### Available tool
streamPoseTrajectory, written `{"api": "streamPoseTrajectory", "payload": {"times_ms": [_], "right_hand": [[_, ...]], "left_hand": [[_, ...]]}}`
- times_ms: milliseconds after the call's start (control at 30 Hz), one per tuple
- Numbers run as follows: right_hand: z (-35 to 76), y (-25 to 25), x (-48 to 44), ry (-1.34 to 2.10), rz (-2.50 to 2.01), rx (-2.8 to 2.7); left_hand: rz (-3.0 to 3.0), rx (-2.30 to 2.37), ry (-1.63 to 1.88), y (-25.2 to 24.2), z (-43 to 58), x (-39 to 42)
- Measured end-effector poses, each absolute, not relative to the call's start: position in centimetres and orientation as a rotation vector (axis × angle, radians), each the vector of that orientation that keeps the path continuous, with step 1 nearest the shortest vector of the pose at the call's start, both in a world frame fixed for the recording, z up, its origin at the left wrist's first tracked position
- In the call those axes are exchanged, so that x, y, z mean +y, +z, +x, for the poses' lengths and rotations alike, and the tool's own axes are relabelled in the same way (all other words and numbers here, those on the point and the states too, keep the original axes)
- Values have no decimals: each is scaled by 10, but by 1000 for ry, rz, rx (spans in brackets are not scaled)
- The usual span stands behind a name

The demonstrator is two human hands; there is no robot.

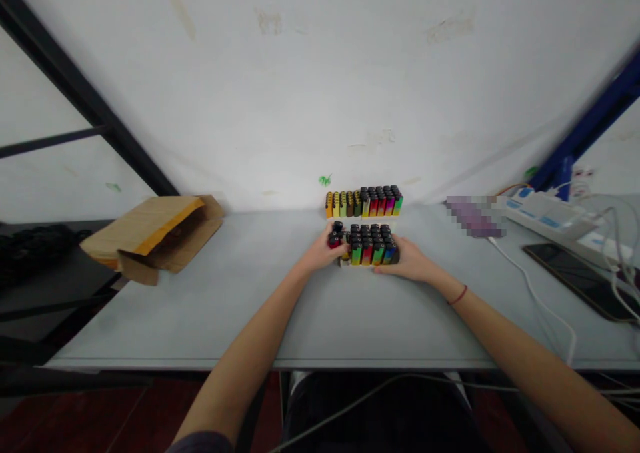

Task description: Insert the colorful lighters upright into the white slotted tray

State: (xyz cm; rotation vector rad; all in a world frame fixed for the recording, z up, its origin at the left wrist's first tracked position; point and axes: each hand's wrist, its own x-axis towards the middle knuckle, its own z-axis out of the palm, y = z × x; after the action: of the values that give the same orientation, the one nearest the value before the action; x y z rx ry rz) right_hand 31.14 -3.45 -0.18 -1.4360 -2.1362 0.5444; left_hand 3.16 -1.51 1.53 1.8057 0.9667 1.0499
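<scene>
A pale tray [345, 263] stands in front of me, with rows of upright multicoloured lighters [367, 254] with black tops in it. At its left end, my left hand [323, 250] has its fingers closed on a few lighters [334, 240], at least one of them dark red. My right hand [409, 260] wraps round the right end of the tray, thumb along the front; its other fingers are mostly hidden behind. Farther back, by the wall, stand two more blocks of lighters, one yellow to brown [343, 204], the other brightly coloured [381, 202].
An open cardboard box [150, 230] lies at the left of the grey table [225, 326]. On the right are a blurred purple item [475, 216], a white power strip [560, 223], a dark phone [580, 280] and white cables [537, 296]. A white wall [300, 93] rises behind.
</scene>
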Motion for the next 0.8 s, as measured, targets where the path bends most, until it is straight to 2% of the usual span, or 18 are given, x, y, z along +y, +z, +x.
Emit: {"api": "streamPoseTrajectory", "payload": {"times_ms": [267, 800], "right_hand": [[310, 4, -36, 547, -1479, -2153], [305, 6, -39, 520, -1561, -2150]], "left_hand": [[1873, 1108, 1056, 22, 33, -17], [1478, 1298, 1421, 32, 23, -3]]}}
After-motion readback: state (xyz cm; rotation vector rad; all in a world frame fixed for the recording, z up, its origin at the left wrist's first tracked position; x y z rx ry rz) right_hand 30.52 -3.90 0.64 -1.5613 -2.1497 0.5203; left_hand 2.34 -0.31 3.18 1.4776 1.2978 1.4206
